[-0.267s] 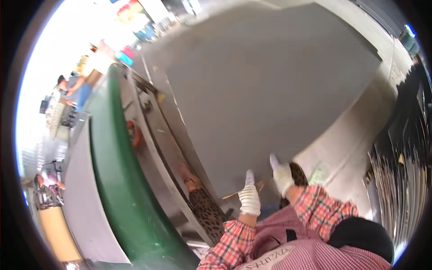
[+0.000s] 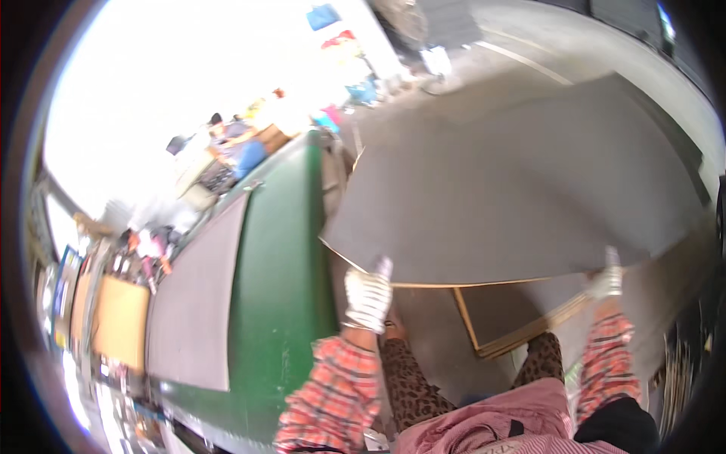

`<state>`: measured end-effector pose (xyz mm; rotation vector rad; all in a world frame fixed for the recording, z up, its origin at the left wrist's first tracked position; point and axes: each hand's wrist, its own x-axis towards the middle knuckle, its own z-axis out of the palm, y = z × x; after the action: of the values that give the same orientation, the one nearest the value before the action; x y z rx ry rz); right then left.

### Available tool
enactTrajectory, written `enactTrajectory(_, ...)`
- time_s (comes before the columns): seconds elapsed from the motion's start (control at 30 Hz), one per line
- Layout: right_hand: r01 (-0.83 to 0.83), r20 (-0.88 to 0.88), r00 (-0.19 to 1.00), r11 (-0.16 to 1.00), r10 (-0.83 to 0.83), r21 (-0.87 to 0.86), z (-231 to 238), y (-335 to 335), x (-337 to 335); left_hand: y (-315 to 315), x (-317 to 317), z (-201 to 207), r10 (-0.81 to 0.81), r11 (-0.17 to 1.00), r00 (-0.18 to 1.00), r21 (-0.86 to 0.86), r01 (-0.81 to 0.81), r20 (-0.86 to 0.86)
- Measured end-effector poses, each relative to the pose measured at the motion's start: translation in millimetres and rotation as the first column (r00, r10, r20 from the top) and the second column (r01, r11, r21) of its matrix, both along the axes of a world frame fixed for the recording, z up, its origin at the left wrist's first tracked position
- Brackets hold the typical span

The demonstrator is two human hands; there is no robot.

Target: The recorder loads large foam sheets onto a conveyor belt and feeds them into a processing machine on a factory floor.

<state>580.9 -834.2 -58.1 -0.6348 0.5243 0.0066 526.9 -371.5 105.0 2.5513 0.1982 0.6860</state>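
Note:
A large dark grey sheet [image 2: 499, 189] with a pale brown edge spans the space in front of me, raised and slightly bowed. My left hand [image 2: 368, 300], in a white knitted glove, grips its near edge toward the left corner, thumb on top. Farther right along the same edge, my gloved right hand [image 2: 607, 280] holds it the same way; the fingers of both hands are hidden underneath. Beneath the sheet lies a stack of similar dark sheets [image 2: 514, 310], its brown edges showing near my legs.
To the left stands a green-topped conveyor or table [image 2: 280, 303] bearing a grey sheet [image 2: 198, 303]. Brown boards [image 2: 121, 321] stand beyond it. A person [image 2: 234, 140] is seated at the far left. Upright sheets [image 2: 681, 386] are stacked at the lower right.
The sheet has come up off the stack, which now shows beneath it. My hands have moved apart, and the view has turned left.

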Motion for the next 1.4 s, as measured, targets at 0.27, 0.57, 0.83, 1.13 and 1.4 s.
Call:
enactTrajectory(0.27, -0.038, 0.112, 0.992, 0.990, 0.053, -0.139, 2, -118, -63, 374, -319, 145, 0.695, 0.593, 0.707, -0.661, -0.460, 0.131)
enactTrajectory(0.57, 0.712, 0.606, 0.630, -0.051, 0.487, -0.700, 115, 2, 20, 442, -641, -95, 0.969, 0.028, -0.103, 0.515, -0.857, -0.224)
enactTrajectory(0.83, 0.890, 0.761, 0.284, 0.135, 0.583, -0.436, 340, 87, 39, 433, -687, -62, 0.877, 0.443, 0.212, -0.558, -0.702, 0.430)
enactTrajectory(1.13, 0.933, 0.797, 0.020, 0.276, 0.604, -0.232, 348, 263, -88, 128, -408, 12, 0.636, 0.235, 0.716, -0.956, 0.176, 0.288)
enactTrajectory(1.4, 0.250, 0.031, -0.199, 0.082, 0.979, -0.965, 237, 343, -167, 133, -312, -43, 0.779, -0.156, 0.625, -0.949, 0.273, 0.053)
